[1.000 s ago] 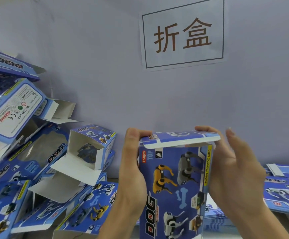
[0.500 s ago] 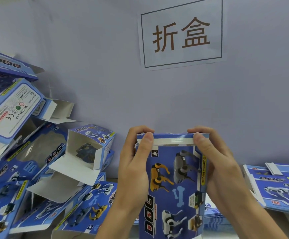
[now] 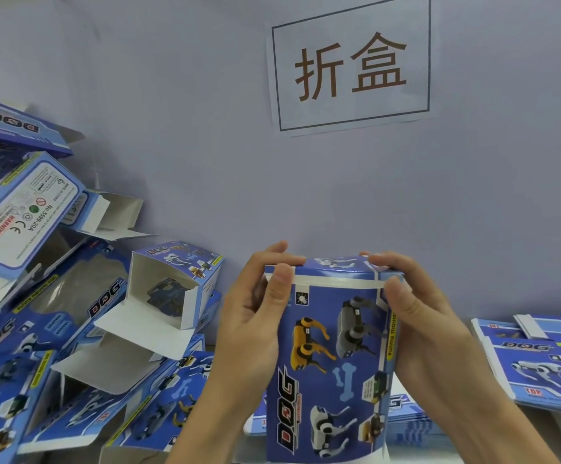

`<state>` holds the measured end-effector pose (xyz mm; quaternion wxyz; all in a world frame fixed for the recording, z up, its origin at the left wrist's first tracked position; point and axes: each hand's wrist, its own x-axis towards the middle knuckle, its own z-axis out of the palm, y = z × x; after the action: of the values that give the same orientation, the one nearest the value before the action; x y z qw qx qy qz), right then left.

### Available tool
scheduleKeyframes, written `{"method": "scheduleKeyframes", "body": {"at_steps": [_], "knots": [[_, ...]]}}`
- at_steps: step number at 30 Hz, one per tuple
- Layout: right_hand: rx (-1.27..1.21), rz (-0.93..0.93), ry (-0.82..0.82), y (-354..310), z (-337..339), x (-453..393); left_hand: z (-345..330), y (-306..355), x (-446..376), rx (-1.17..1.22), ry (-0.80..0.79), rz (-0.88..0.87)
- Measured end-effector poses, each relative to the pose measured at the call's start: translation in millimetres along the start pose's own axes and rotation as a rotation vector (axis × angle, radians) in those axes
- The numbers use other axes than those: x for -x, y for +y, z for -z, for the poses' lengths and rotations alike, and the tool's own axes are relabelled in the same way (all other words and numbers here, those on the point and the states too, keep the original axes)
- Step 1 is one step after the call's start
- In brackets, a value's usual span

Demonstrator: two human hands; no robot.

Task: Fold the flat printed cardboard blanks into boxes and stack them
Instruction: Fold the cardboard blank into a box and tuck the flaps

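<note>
Box (image 3: 331, 356) lid pressed lower, folded boxes (image 3: 81, 329) left

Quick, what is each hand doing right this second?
Left hand: closed on the box, grip at its top left corner.
Right hand: closed on the same box, top right corner.

blue dog-print box (image 3: 331, 360) | upright, top flap folded | held mid-air

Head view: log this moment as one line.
step: closing top flap | box: upright, gripped by left hand and right hand | folded pile: left | flat blanks: right
</note>
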<state>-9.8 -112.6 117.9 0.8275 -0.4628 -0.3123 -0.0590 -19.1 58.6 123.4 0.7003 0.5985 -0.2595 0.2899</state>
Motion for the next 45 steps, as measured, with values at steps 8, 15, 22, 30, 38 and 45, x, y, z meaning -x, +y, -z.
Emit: {"method": "scheduleKeyframes", "body": {"at_steps": [8, 15, 22, 30, 38, 45], "knots": [[0.093, 0.044, 0.053, 4, 6, -1, 0, -6, 5, -0.201, -0.084, -0.080], [0.121, 0.046, 0.079, 7, 7, -3, -5, -4, 6, -0.137, -0.084, -0.091], [0.108, 0.043, 0.077, 8, 4, -2, -2, -7, 4, -0.139, -0.039, -0.118], [0.153, 0.162, 0.176, 11, 2, -3, -1, -7, 1, -0.129, -0.026, -0.123], [0.254, 0.173, 0.229, 11, -2, -2, 1, -10, 1, -0.197, -0.034, -0.130], [0.591, 0.388, 0.362, 2, -14, -3, 15, -15, -7, -0.075, 0.439, -0.116]]}}
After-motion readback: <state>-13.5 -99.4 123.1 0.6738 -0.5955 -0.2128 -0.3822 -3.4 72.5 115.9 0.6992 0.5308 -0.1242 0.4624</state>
